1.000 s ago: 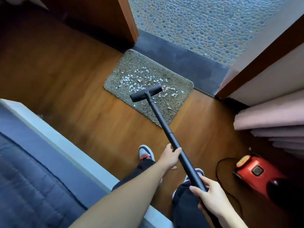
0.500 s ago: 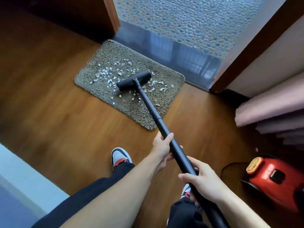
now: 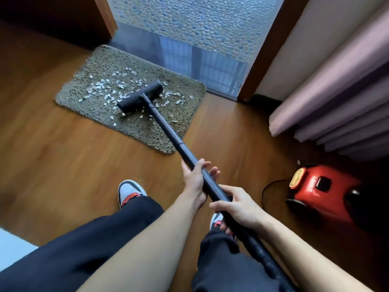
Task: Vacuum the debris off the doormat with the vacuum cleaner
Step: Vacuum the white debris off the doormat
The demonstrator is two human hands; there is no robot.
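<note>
A shaggy grey-brown doormat lies on the wood floor before a doorway. Several white bits of debris are scattered across its middle. The black floor nozzle of the vacuum cleaner rests on the mat among the debris. Its black wand runs back toward me. My left hand grips the wand higher up, and my right hand grips it just behind. The red vacuum body sits on the floor at the right.
A dark threshold and pebbled floor lie beyond the mat. Pink curtains hang at the right beside a wooden door frame. A black cord loops by the vacuum body. My shoes stand on the floor.
I have stepped closer to the mat and the bed has left the view. The nozzle slid toward the mat's near side. My right hand moved up the wand near my left.
</note>
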